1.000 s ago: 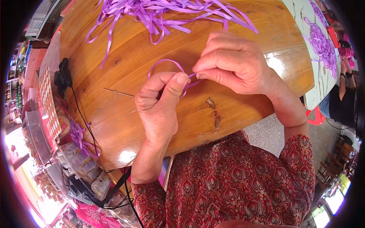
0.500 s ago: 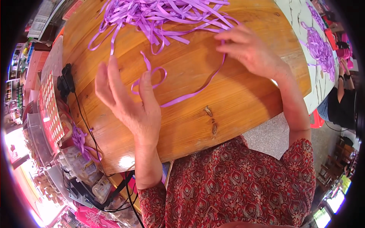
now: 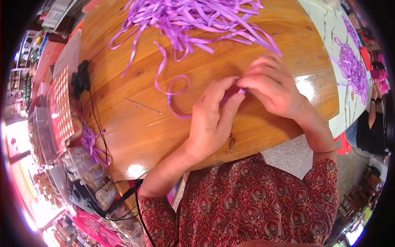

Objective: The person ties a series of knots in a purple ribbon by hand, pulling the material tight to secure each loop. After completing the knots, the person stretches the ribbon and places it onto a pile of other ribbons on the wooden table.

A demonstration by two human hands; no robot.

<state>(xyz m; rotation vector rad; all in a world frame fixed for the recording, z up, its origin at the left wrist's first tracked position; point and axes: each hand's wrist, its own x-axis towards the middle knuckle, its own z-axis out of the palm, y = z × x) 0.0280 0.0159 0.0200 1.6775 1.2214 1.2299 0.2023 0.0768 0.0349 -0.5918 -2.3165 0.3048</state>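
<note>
A single purple ribbon [image 3: 159, 78] trails over the wooden table, makes a loop, and runs up into my hands. My left hand [image 3: 212, 117] pinches it between thumb and fingers, a short bit showing at the thumb tip. Close against it, my right hand [image 3: 273, 88] has its fingers curled, thumb and forefinger meeting at the ribbon's end by the left fingertips. The exact grip there is partly hidden. Beyond both hands, a big tangled heap of purple ribbons [image 3: 185, 20] covers the table's far side.
On the wooden table [image 3: 164, 144] lies a thin twig-like piece [image 3: 142, 106]. A black clip-like device [image 3: 81, 78] with a cable sits at the left edge, near more purple ribbon [image 3: 90, 142]. To the right, a white marbled table [image 3: 331, 37] bears ribbon bundles; another person [image 3: 372, 123] is there.
My spread left hand has moved right and closed on the ribbon. My right hand has come down to meet it. The ribbon now runs into both hands, and the view has shifted slightly.
</note>
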